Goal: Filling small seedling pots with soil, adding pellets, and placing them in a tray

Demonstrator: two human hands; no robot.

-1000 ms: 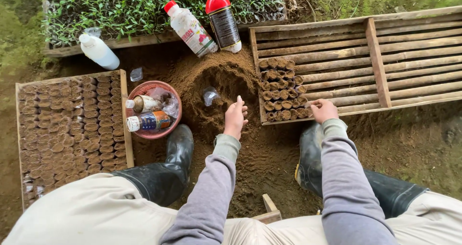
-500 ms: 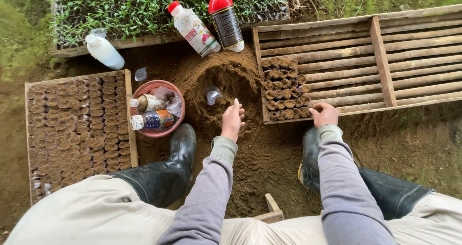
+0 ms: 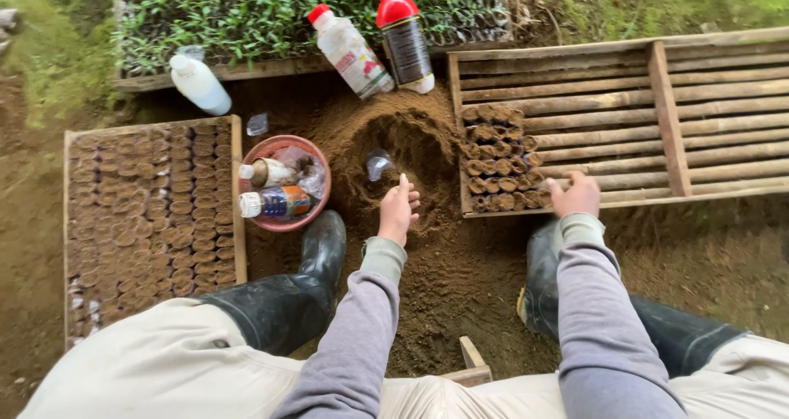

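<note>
My left hand [image 3: 398, 209] hovers over the near edge of a hollowed mound of brown soil [image 3: 394, 131], fingers loosely together, holding nothing I can make out. My right hand [image 3: 577, 194] rests on the front rail of a wooden slatted tray [image 3: 657, 106], right beside a cluster of small soil-filled pots [image 3: 499, 156] packed into the tray's left corner. Its fingers curl down at the tray's edge; I cannot tell if they grip anything. A small clear plastic piece [image 3: 379, 163] lies in the hollow of the mound.
A wooden tray of several filled pots [image 3: 152, 222] lies left. A red bowl [image 3: 283, 182] holds two bottles. White bottles [image 3: 200, 83] [image 3: 349, 50] and a dark red-capped bottle [image 3: 403, 37] stand by a seedling tray [image 3: 271, 12]. My black boots [image 3: 316, 267] flank the soil.
My left hand has eased back slightly from the soil mound; my right hand stays at the tray's front edge. The view has shifted down a little.
</note>
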